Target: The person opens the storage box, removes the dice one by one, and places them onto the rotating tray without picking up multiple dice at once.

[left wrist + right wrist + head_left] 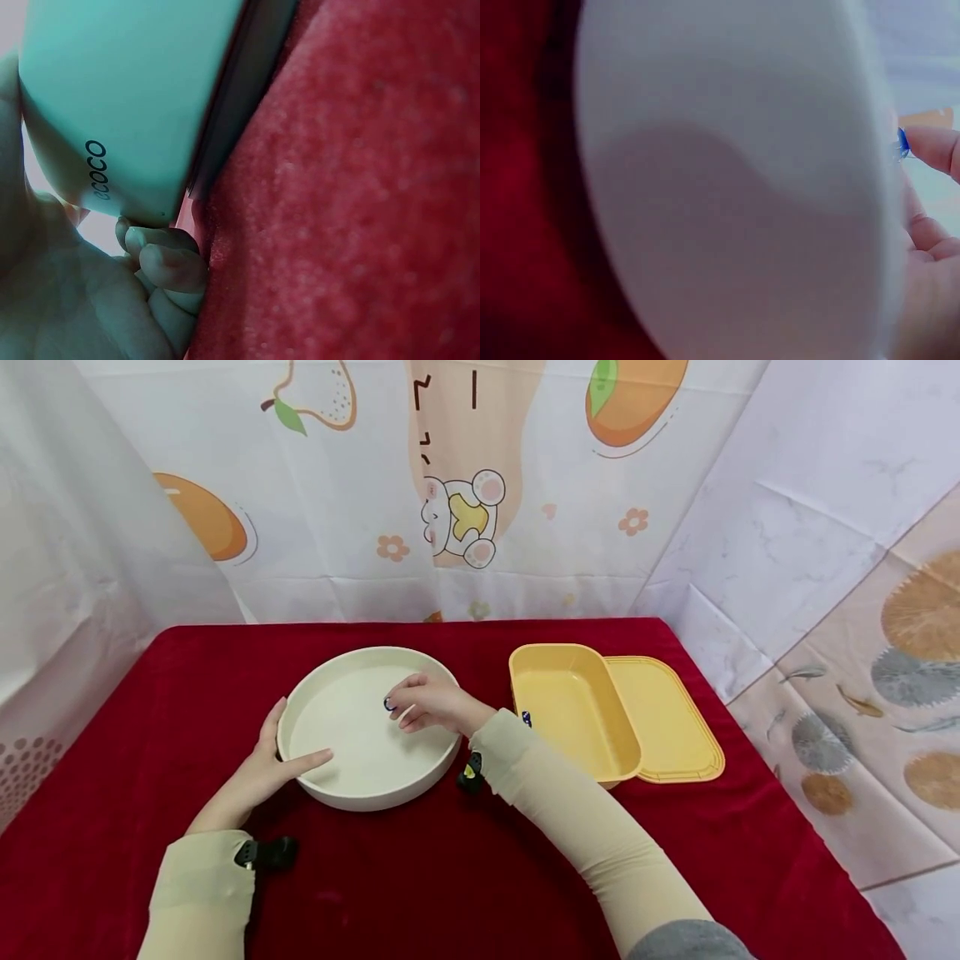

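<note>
A round white tray with a raised rim lies on the red cloth. My left hand holds its left side, thumb over the rim and fingers along the outer wall. The left wrist view shows the tray's side with "ecoco" lettering and curled fingertips at its lower edge. Over the tray's inside, my right hand pinches a small shiny blue piece between thumb and finger. The blue piece is too small to identify, and the tray's wall hides part of the right hand in the right wrist view.
To the right stands a yellow rectangular box, with a matching yellow lid partly under its right side. A small blue-and-white spot shows at the box's left edge. Patterned curtains hang behind the table.
</note>
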